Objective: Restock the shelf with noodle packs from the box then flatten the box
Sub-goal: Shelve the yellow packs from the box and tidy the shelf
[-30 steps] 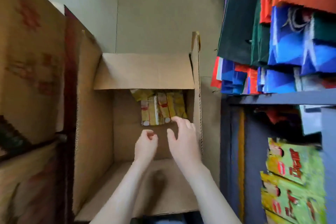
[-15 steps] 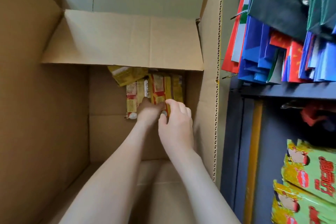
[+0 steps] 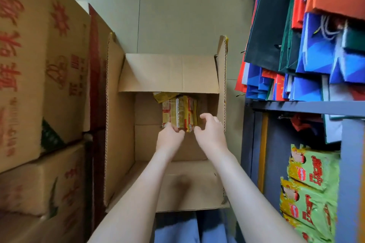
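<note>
An open brown cardboard box (image 3: pixel 122 124) stands in front of me with its flaps up. Several yellow and red noodle packs (image 3: pixel 178 111) lie at its far end, partly under the far flap (image 3: pixel 169 73). My left hand (image 3: pixel 169 138) is inside the box, fingers curled on the near edge of the packs. My right hand (image 3: pixel 211 131) hovers just right of the packs with fingers spread and curved, holding nothing. The grey metal shelf (image 3: pixel 308 105) stands to the right.
Stacked printed cartons (image 3: pixel 33 69) fill the left side, tight against the box. On the shelf's upper level hang coloured paper bags (image 3: pixel 316 55). Green snack packs (image 3: pixel 310 189) sit on the lower level. A pale wall (image 3: pixel 177 10) is behind the box.
The view has pulled back from the box. My right hand has come off the packs and opened. My left hand stays at the packs' near edge.
</note>
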{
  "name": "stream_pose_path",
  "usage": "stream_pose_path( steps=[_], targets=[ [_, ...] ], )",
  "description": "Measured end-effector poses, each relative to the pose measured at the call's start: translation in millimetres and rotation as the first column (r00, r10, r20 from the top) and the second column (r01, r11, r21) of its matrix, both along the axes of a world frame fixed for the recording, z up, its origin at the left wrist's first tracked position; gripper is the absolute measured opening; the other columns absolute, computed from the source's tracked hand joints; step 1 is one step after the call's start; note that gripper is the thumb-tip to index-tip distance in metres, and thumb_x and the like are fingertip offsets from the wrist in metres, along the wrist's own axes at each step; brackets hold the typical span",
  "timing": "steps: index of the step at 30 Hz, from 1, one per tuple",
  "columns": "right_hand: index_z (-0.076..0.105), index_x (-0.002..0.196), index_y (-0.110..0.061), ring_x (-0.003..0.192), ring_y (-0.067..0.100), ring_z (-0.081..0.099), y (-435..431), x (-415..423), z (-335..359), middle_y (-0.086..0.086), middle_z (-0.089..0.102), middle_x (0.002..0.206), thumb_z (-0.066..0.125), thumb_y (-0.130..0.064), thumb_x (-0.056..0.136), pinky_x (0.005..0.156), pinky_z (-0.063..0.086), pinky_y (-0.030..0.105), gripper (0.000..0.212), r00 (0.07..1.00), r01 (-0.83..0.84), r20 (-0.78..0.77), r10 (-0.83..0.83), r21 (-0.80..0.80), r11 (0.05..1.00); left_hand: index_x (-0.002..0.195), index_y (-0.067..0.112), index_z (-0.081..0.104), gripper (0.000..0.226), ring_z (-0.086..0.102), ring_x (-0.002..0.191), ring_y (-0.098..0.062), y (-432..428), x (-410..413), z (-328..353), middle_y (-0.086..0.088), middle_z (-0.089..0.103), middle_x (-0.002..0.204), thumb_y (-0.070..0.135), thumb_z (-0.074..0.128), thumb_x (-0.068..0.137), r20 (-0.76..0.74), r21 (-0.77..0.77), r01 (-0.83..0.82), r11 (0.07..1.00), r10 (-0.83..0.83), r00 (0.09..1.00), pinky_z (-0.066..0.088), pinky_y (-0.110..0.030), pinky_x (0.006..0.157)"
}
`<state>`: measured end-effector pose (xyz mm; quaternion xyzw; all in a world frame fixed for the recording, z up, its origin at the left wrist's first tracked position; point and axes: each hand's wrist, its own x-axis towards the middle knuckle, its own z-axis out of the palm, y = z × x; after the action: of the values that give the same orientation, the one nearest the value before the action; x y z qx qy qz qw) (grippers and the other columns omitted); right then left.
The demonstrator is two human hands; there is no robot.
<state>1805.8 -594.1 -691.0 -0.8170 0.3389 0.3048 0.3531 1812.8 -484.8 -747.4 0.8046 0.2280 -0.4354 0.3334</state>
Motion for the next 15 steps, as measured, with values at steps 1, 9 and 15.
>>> stream_pose_path(
  steps=[1, 9, 15],
  targets=[
    [0.044, 0.133, -0.017, 0.123, 0.022, 0.042, 2, 2, -9, 0.003, 0.046, 0.132, 0.051, -0.016, 0.092, 0.102, 0.042, 0.041, 0.042, 1.0, 0.01, -0.007, -0.01, -0.003, 1.0, 0.103, 0.015, 0.051, 0.018, 0.054, 0.084, -0.016, 1, 2, -7, -0.003, 0.061, 0.11, 0.027, 0.054, 0.09, -0.006, 0.002, 0.015, 1.0, -0.015, 1.0, 0.042, -0.025, 0.069],
    [0.031, 0.143, -0.014, 0.128, 0.024, 0.038, 21, -5, -120, 0.004, 0.038, 0.139, 0.053, -0.019, 0.092, 0.102, 0.043, 0.043, 0.055, 0.993, 0.11, -0.044, -0.114, -0.079, 0.991, 0.13, 0.012, 0.046, 0.058, 0.056, 0.111, -0.023, 2, 9, -112, -0.002, 0.057, 0.12, 0.047, 0.06, 0.086, -0.07, -0.038, 0.097, 0.995, -0.1, 0.993, 0.042, -0.024, 0.081],
    [0.03, 0.144, -0.013, 0.131, 0.025, 0.037, 20, -9, -162, 0.005, 0.035, 0.144, 0.042, -0.008, 0.095, 0.104, 0.041, 0.039, 0.051, 0.984, 0.16, -0.06, -0.166, -0.092, 0.983, 0.116, 0.011, 0.053, 0.038, 0.057, 0.097, -0.023, -41, 23, -160, -0.008, 0.059, 0.109, 0.041, 0.05, 0.094, -0.086, -0.037, 0.275, 0.961, -0.277, 0.957, 0.037, -0.026, 0.074]
  ],
)
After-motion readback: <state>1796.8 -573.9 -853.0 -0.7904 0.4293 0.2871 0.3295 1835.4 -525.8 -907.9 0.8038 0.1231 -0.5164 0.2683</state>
